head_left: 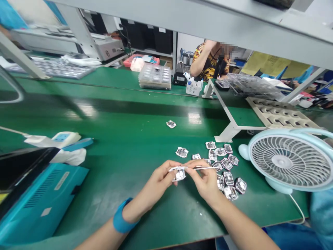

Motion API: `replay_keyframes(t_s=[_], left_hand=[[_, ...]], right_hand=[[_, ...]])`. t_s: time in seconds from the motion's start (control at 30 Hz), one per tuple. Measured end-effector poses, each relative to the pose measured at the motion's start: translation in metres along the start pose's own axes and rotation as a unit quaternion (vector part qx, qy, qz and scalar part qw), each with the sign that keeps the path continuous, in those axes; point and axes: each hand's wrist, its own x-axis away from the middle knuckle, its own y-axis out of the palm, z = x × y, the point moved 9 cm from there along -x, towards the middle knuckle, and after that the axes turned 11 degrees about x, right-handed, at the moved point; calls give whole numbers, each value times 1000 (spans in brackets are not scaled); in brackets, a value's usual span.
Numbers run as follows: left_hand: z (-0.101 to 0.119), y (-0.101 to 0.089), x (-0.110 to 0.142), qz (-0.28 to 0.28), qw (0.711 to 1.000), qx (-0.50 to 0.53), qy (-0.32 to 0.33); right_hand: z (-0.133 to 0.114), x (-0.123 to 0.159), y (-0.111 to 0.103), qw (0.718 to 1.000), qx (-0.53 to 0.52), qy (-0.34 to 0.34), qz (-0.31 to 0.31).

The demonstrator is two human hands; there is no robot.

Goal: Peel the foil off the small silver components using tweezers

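Pinching a small silver-and-white framed component in the nearly closed left hand, directly between both hands; working at it with a thin metal pin-like tool gripped in the pinched right hand. Just right of the hands, loose matching components on the green bench. Far ahead, stacked clear plastic trays holding rows of parts.

Left hand, right hand, pinched close together
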Motion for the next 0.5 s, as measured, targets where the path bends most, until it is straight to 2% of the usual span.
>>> replay_keyframes(t_s=[0.13, 0.3, 0.43, 0.5], left_hand=[[-6, -3, -2, 18, 999, 44, -24], [-14, -6, 0, 43, 993, 106, -19], [-25, -6, -1, 39, 988, 149, -27], [-27, -9, -4, 50, 988, 145, -19]], right_hand=[[1, -1, 1, 1000, -13, 9, 1], [-7, 5, 3, 998, 37, -50, 0], [5, 8, -4, 990, 108, -83, 23], [12, 7, -2, 986, 123, -111, 4]])
